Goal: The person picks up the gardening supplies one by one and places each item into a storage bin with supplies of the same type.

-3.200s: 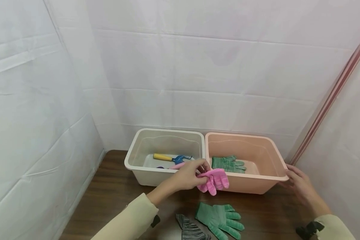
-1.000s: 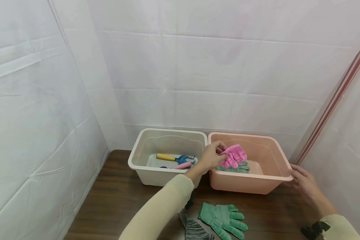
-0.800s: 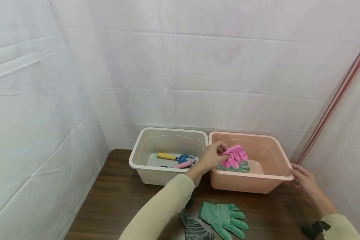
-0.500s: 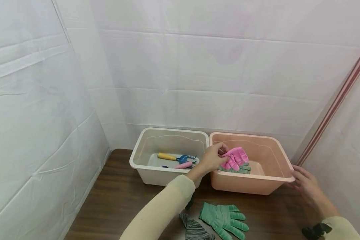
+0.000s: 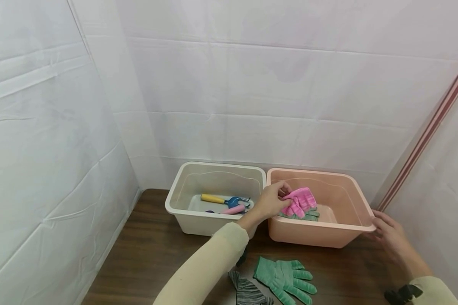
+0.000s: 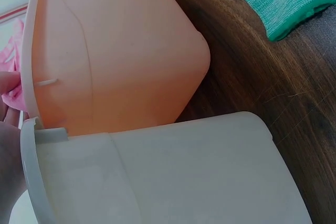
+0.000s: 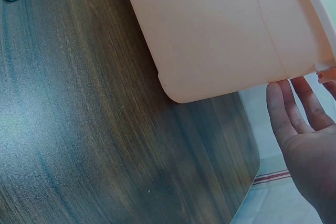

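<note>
My left hand (image 5: 271,200) pinches a pink knit glove (image 5: 302,201) between thumb and fingers, inside the near left part of the peach bin (image 5: 328,226). The glove hangs bunched over a green glove (image 5: 312,214) in that bin, partly covering it. In the left wrist view, the pink glove (image 6: 16,95) shows just past the bin's rim. My right hand (image 5: 393,237) is at the peach bin's right end; in the right wrist view its fairly straight fingers (image 7: 281,108) touch the outer wall below the rim.
Left of the peach bin stands a grey-white bin (image 5: 183,212) with a yellow-handled blue garden fork (image 5: 221,201) and a pink-handled tool (image 5: 233,209). On the wooden table (image 5: 145,245), a green glove (image 5: 284,277) and a striped grey glove (image 5: 249,290) lie in front. White sheeting (image 5: 229,84) encloses the space.
My left hand has carried the pink glove from in front of the bins to inside the peach bin, then barely moved over the last second. The right hand has stayed at the bin's end.
</note>
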The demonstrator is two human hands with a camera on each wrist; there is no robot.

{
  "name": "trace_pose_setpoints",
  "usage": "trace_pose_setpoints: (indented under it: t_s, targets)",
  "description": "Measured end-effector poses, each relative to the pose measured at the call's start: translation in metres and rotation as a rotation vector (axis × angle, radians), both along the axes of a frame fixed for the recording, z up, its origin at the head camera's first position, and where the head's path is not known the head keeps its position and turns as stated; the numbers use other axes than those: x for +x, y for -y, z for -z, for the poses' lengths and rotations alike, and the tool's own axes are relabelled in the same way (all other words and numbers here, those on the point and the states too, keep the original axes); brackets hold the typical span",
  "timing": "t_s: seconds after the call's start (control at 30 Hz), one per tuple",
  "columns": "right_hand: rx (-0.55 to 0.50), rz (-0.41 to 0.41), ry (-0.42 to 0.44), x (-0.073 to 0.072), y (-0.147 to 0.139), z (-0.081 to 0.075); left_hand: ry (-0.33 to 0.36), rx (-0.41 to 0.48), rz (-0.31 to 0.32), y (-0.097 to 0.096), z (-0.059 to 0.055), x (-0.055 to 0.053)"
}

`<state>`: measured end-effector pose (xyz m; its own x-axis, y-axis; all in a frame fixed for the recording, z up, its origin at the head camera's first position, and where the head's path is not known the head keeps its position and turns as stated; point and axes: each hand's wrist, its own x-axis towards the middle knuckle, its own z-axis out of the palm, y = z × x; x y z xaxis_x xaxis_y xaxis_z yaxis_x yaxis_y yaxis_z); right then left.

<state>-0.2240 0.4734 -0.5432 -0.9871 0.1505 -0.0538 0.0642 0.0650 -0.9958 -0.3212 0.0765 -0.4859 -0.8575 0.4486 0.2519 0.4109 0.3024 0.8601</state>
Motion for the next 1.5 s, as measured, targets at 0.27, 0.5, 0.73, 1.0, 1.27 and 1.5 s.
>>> trace_pose_setpoints:
  t_s: [0.27, 0.5, 0.73, 1.0, 1.27, 1.5]
  targets:
    - [0.012, -0.009, -0.012, 0.000, 0.000, 0.002, 0.053, 0.065, 0.069, 0.004, -0.003, 0.000]
    - [-0.039, -0.028, -0.027, -0.001, -0.001, 0.003, 0.077, 0.069, 0.066, 0.004, -0.003, -0.001]
    - [-0.024, -0.016, -0.019, -0.001, -0.002, 0.004, 0.156, 0.110, 0.079, 0.004, -0.006, -0.002]
    - [-0.122, -0.045, -0.030, 0.001, -0.005, 0.002, 0.145, 0.079, 0.119, 0.013, -0.024, 0.001]
    - [-0.055, -0.013, -0.002, 0.002, -0.003, 0.004, 0.090, 0.029, 0.214, 0.027, -0.044, 0.009]
    - [-0.078, -0.006, -0.032, 0.001, 0.000, 0.006, 0.042, -0.006, 0.273, 0.044, -0.044, 0.017]
